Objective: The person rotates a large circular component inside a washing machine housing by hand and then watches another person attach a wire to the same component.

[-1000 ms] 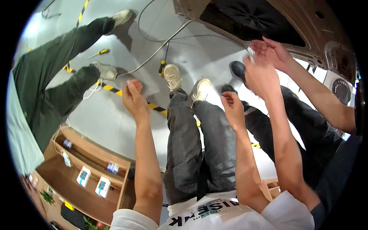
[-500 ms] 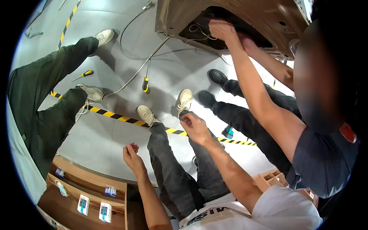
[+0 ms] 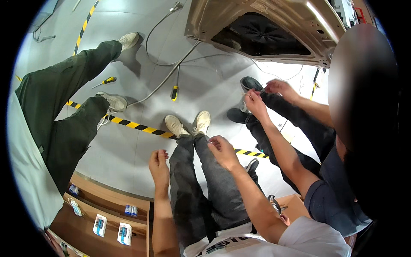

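My left hand (image 3: 159,172) is raised beside my left leg, its fingers curled together; whatever they hold, if anything, is hidden. Over my right thigh is my right hand (image 3: 223,154), with thumb and fingertips pinched. Anything in that pinch is too small to make out. Neither hand touches the floor or the panel. To my right, a co-worker's two hands (image 3: 256,104) are close together around something thin, possibly a wire. Ahead of that co-worker stands a bronze-coloured vehicle panel (image 3: 205,32) with a large dark opening.
On the floor lie a yellow-black screwdriver (image 3: 110,80), another screwdriver (image 3: 174,93) and a grey cable (image 3: 156,88). Black-yellow tape (image 3: 141,127) crosses the floor. A wooden shelf unit (image 3: 107,184) with small boxes stands at lower left. Another person's legs (image 3: 70,107) are on the left.
The co-worker's hands have come away from the panel's opening and down toward that person's knees. My two hands have drawn slightly nearer each other. My right foot has moved nearer my left foot.
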The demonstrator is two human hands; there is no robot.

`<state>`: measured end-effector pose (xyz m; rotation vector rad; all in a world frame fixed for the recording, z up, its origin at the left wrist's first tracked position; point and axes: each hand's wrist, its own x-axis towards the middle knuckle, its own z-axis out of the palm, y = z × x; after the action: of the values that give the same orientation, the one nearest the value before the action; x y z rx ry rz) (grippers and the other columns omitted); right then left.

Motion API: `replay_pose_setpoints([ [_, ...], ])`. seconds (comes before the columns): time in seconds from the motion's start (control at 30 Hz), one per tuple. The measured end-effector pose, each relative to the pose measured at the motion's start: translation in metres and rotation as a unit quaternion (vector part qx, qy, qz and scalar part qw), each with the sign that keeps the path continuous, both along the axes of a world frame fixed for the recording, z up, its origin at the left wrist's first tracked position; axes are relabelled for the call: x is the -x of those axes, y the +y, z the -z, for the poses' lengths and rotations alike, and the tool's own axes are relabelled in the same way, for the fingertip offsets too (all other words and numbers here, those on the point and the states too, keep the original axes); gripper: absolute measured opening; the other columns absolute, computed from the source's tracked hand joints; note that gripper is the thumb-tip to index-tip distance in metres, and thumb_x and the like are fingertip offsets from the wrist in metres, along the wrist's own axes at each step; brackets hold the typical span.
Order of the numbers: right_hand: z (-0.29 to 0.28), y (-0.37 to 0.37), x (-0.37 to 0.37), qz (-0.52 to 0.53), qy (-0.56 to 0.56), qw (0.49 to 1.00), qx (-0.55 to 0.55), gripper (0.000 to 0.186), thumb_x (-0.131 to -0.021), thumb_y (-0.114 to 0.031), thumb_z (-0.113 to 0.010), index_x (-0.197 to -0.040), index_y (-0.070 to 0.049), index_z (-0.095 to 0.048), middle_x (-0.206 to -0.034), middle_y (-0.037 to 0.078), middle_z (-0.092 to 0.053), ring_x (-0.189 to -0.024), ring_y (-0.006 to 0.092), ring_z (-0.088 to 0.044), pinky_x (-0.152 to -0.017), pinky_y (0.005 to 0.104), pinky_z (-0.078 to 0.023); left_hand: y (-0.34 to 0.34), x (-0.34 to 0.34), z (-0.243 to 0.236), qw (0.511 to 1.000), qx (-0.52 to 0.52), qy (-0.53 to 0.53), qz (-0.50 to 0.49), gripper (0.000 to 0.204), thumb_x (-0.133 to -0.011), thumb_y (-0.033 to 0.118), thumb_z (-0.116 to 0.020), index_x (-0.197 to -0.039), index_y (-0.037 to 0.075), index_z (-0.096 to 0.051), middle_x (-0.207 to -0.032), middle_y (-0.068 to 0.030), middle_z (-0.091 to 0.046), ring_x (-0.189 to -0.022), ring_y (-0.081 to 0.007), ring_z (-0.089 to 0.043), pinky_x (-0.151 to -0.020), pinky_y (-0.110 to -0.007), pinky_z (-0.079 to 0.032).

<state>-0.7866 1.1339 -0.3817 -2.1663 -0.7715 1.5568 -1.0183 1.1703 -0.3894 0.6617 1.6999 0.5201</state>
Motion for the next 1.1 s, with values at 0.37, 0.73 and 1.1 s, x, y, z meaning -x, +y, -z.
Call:
replay_pose_setpoints([
  [0.37, -0.001, -0.036, 0.003, -0.011, -0.055, 0.997, 0.049, 0.026, -0.087, -0.020, -0.061, -0.104, -0.001, -0.059, -0.094, 0.014, -0.060, -0.084, 0.0247, -0.060, -0.077, 0.0341, -0.049, -0.009, -0.007, -0.010, 0.996, 0.042, -0.043, 0.063, 0.027, -0.097, 0.021, -0.049, -0.092, -0.004, -0.059, -0.081, -0.0049, -0.059, -0.077, -0.0111, -0.054, -0.074, -0.024, -0.044],
  [0.73, -0.016, -0.041, 0.107, 0.125, -0.044, 0.991, 0.020, 0.026, -0.086, -0.020, -0.062, -0.104, -0.001, -0.059, -0.095, 0.016, -0.062, -0.084, 0.0268, -0.062, -0.077, 0.0351, -0.050, 0.038, 0.067, -0.018, 0.978, 0.055, -0.012, 0.203, 0.023, -0.096, 0.021, -0.051, -0.092, -0.001, -0.059, -0.079, -0.0031, -0.058, -0.074, -0.0099, -0.053, -0.070, -0.023, -0.044],
  [1.1, -0.004, -0.085, 0.152, 0.212, -0.010, 0.977, 0.035, 0.024, -0.085, -0.020, -0.064, -0.102, -0.002, -0.060, -0.090, 0.014, -0.061, -0.079, 0.0257, -0.061, -0.073, 0.0342, -0.049, 0.006, 0.073, -0.011, 0.935, 0.087, 0.026, 0.344, 0.024, -0.094, 0.022, -0.056, -0.093, -0.002, -0.060, -0.080, -0.0031, -0.060, -0.073, -0.0099, -0.054, -0.069, -0.023, -0.044],
])
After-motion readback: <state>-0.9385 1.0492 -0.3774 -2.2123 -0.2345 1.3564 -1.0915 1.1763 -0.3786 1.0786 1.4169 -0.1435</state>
